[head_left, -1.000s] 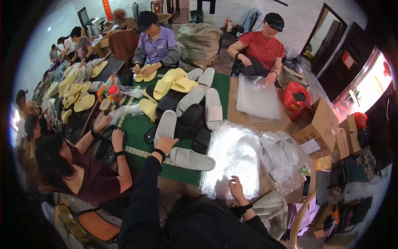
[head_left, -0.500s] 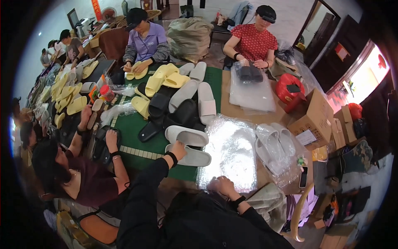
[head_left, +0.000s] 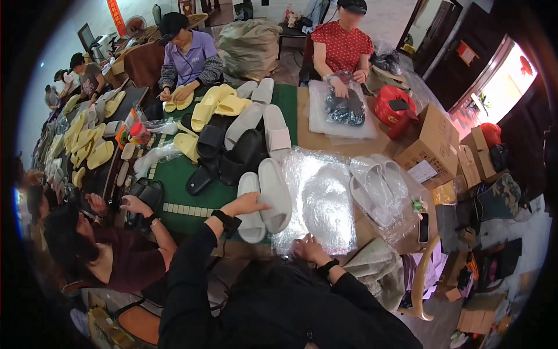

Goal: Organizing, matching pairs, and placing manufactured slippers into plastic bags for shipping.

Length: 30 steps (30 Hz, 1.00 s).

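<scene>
A pair of light grey slippers [head_left: 275, 196] stands side by side near the front of the green mat, toes pointing away from me. My left hand [head_left: 247, 203] reaches across them and grips the pair, its fingertips at the inner edge of the right slipper. Just to the right lies a stack of shiny clear plastic bags [head_left: 319, 195]. My right hand [head_left: 310, 249] has curled fingers at the near edge of the top bag, pinching it; the thumb is partly hidden. More grey slippers [head_left: 381, 189] in clear plastic lie right of the stack.
Beyond my left hand lies a pile of black slippers [head_left: 241, 157], with yellow slippers [head_left: 212, 107] and grey ones. Co-workers sit at the left and across the table. A cardboard box [head_left: 430, 142], a red bag [head_left: 395, 110] and a phone [head_left: 424, 227] are at the right.
My left hand has turned the grey slippers from lying crosswise to pointing away, closer to the bags. My right hand stays at the bag edge. Across the table, dark slippers are now inside a bag.
</scene>
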{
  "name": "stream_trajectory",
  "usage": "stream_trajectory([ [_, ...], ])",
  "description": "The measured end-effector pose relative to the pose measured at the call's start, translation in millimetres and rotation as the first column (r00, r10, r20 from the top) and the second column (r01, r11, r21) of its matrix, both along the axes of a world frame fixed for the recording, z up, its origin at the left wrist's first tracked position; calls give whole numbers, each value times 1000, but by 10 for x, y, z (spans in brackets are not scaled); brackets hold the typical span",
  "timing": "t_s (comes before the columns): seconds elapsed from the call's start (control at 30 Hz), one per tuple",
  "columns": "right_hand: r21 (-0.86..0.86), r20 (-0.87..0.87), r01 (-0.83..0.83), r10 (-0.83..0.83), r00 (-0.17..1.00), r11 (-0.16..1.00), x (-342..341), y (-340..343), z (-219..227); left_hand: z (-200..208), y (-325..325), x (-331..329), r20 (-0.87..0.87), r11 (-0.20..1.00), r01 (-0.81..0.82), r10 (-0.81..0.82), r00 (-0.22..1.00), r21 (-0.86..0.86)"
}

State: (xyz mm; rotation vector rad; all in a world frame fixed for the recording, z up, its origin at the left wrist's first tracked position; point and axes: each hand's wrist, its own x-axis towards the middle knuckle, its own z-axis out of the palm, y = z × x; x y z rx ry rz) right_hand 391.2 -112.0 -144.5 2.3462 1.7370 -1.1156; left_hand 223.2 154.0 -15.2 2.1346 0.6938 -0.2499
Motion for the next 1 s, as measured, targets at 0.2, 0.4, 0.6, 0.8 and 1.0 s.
stream_trajectory([
  [0.2, -193, -84, -246, 234, 969, 950, 158, -37, -468, 471, -608, 560, 28, 212, -142, 643, 765, -967],
  [0.4, -4, 3, -101, 101, 995, 995, 34, -48, -167, 374, -1109, 1162, -321, -372, -34, 747, 582, -928],
  [0.6, -28, -177, -56, 50, 983, 998, 87, -63, -42, 189, -1223, 1407, -87, 204, -233, 544, 835, -951],
  [0.8, 81, -224, -73, 89, 971, 994, 165, -192, -338, -419, -1274, 1022, -128, 838, 525, -543, 830, -152],
  [1.0, -280, -610, -242, 22, 792, 929, 117, 133, 870, -784, -1429, 286, -261, 739, 611, -553, 791, 285],
])
